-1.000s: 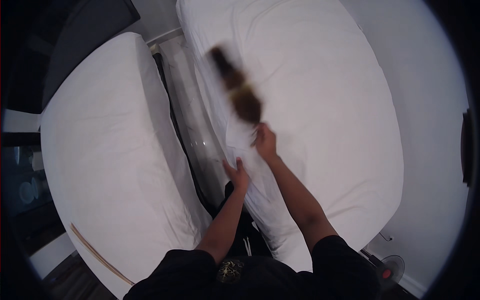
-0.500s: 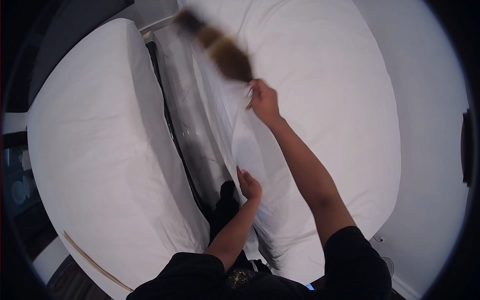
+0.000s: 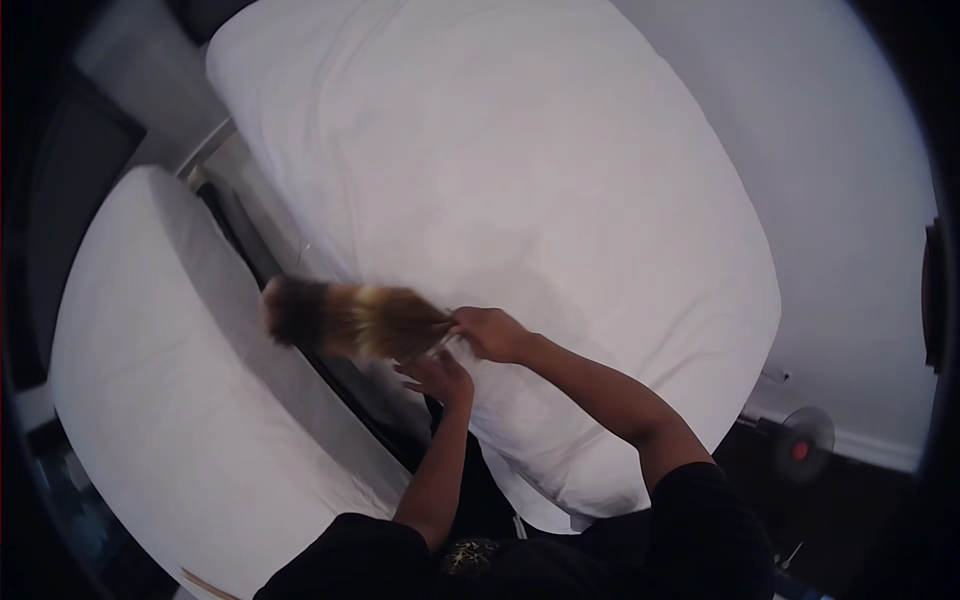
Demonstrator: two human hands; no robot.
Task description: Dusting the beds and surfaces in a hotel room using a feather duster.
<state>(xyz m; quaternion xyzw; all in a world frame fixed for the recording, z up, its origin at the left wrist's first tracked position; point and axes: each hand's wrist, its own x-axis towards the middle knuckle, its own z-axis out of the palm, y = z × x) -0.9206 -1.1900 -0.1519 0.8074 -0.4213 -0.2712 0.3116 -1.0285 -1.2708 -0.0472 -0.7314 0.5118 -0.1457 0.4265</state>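
A brown feather duster (image 3: 345,318), blurred, is gripped by the closed right hand (image 3: 492,333), its head extending toward 9 o'clock over the gap between 2 white beds (image 3: 560,180). The left hand (image 3: 440,378), fingers spread, is held just below it.

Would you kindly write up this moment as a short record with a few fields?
Setting: two white beds side by side, a narrow dark gap between them
Right hand: grips the handle of a brown feather duster, its blurred head over the gap
Left hand: open, just below the duster, at the edge of the right bed
Left bed: white cover, untouched by either hand
Floor: a small round fan by the wall at lower right
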